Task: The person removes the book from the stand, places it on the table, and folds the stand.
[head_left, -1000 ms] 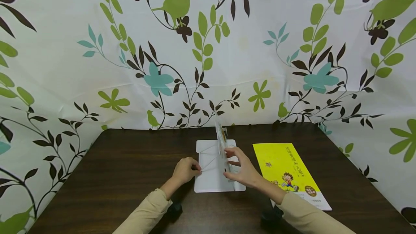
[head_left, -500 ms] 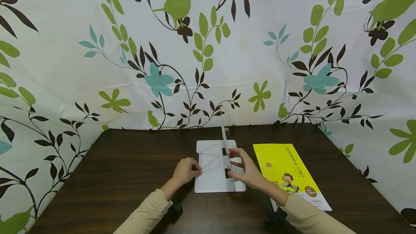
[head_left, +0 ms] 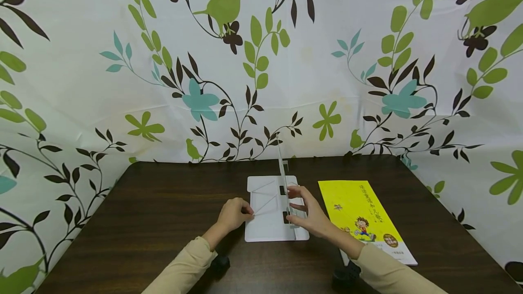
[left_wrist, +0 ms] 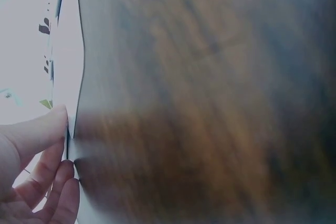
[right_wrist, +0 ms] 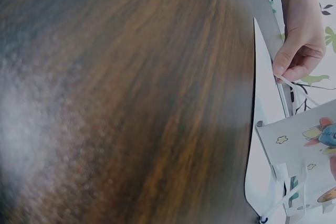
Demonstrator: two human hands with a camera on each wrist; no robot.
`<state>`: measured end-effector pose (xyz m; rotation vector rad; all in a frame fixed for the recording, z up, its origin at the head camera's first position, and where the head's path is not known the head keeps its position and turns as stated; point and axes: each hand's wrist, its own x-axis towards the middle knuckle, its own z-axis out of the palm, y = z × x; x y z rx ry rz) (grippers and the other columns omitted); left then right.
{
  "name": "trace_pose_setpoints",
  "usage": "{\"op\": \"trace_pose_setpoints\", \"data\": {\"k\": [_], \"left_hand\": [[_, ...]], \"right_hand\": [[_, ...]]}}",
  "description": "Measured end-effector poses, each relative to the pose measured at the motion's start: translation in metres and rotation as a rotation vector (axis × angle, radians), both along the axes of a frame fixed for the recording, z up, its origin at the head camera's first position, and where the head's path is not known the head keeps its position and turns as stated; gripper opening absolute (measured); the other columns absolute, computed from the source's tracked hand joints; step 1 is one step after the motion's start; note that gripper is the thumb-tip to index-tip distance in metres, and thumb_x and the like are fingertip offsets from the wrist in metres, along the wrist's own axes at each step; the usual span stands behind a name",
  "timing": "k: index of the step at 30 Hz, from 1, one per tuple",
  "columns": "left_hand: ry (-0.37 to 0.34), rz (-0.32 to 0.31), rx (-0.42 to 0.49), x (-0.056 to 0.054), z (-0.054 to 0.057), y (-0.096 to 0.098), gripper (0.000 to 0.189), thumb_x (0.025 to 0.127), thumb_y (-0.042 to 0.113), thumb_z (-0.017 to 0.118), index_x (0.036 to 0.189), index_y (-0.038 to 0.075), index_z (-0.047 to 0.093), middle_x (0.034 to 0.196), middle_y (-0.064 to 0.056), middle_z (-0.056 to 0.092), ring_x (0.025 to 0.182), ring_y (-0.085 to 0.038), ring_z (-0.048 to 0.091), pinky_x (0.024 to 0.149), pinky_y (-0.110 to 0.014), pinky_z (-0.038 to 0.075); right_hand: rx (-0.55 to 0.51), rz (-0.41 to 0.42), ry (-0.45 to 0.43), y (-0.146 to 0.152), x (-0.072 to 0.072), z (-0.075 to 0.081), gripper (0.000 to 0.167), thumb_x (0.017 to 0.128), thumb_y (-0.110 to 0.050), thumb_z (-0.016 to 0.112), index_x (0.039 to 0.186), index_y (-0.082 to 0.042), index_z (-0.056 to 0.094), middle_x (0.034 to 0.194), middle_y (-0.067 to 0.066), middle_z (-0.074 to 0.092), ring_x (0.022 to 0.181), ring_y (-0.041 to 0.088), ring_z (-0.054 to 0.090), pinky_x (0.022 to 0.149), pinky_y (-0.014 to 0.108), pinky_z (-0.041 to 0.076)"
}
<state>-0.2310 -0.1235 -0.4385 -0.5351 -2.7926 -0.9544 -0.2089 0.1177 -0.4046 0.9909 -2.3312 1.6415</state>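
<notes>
A white book stand lies before me: its flat base [head_left: 265,230] on the table, its hinged panel [head_left: 281,160] upright and seen nearly edge-on. Cartoon pictures on the panel's face [right_wrist: 291,137] show in the right wrist view, beside white page clips. My left hand [head_left: 234,213] pinches the end of a thin white wire support [head_left: 264,204] at the base's left side. With thumb and fingers spread, my right hand [head_left: 311,212] holds the panel low on its right side. Two black pads [head_left: 285,217] show on the panel's left side.
To the right lies a yellow book [head_left: 347,198] with a cartoon child on its cover, partly under my right forearm. The dark wooden table [head_left: 175,203] meets a patterned cloth backdrop [head_left: 302,58] at its far edge.
My right hand has tipped the panel rightward from a slight left lean to upright, bringing its black pads into view. The last half second shows hardly any movement; my left hand has stayed in place.
</notes>
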Motion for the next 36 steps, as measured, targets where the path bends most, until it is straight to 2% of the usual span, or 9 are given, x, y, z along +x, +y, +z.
{"op": "trace_pose_setpoints", "data": {"k": [4,8,11,20,27,31,36], "left_hand": [[0.000,-0.001,0.003,0.000,0.000,0.000,0.007,0.068,0.006,0.076,0.066,0.010,0.070,0.065,0.004,0.063,0.061,-0.007,0.051,0.052,-0.021,0.040],[-0.014,0.006,-0.003,0.000,0.001,0.000,0.007,0.068,0.007,0.076,0.066,0.010,0.071,0.065,0.004,0.063,0.059,-0.007,0.050,0.051,-0.021,0.039],[-0.031,0.014,-0.009,0.000,0.002,0.001,0.007,0.068,0.007,0.076,0.065,0.010,0.071,0.066,0.003,0.063,0.058,-0.006,0.048,0.050,-0.021,0.039],[-0.038,0.026,-0.008,0.000,0.002,0.002,0.005,0.068,0.009,0.077,0.066,0.010,0.072,0.067,0.002,0.065,0.058,-0.007,0.051,0.051,-0.022,0.041],[-0.035,0.036,-0.010,-0.002,0.001,0.003,0.006,0.068,0.009,0.077,0.065,0.011,0.072,0.066,0.003,0.064,0.057,-0.007,0.050,0.050,-0.022,0.041],[-0.027,0.006,-0.002,-0.003,0.000,0.001,0.005,0.069,0.008,0.076,0.066,0.010,0.072,0.065,0.003,0.065,0.059,-0.008,0.053,0.052,-0.022,0.042],[-0.051,-0.073,0.028,-0.004,0.002,-0.005,0.003,0.072,0.006,0.073,0.073,0.006,0.070,0.070,0.001,0.065,0.064,-0.010,0.056,0.056,-0.023,0.044]], "right_hand": [[0.008,-0.007,-0.007,-0.003,0.006,0.009,0.060,0.071,0.001,0.063,0.124,0.012,0.037,0.114,0.027,0.045,0.102,0.047,0.046,0.082,0.053,0.046],[0.005,-0.004,-0.005,0.001,-0.004,-0.007,0.062,0.071,0.001,0.064,0.127,0.007,0.038,0.118,0.025,0.045,0.104,0.042,0.046,0.083,0.051,0.046],[0.008,-0.001,0.001,0.002,-0.008,-0.013,0.063,0.071,0.000,0.064,0.128,0.003,0.038,0.119,0.022,0.045,0.105,0.039,0.047,0.083,0.048,0.047],[-0.002,0.000,0.015,0.003,-0.010,-0.018,0.061,0.074,-0.011,0.066,0.128,-0.003,0.040,0.118,0.015,0.047,0.105,0.029,0.048,0.085,0.042,0.048],[-0.014,0.016,0.025,0.003,-0.010,-0.017,0.060,0.074,-0.010,0.066,0.128,-0.003,0.040,0.120,0.016,0.046,0.106,0.029,0.048,0.085,0.043,0.047],[-0.021,0.019,0.038,0.003,-0.010,-0.017,0.059,0.074,-0.009,0.066,0.127,-0.002,0.041,0.120,0.017,0.046,0.105,0.027,0.048,0.084,0.043,0.048],[-0.026,0.011,0.053,0.001,-0.010,-0.019,0.057,0.073,-0.008,0.066,0.125,-0.002,0.043,0.118,0.016,0.047,0.104,0.028,0.049,0.083,0.043,0.049]]}}
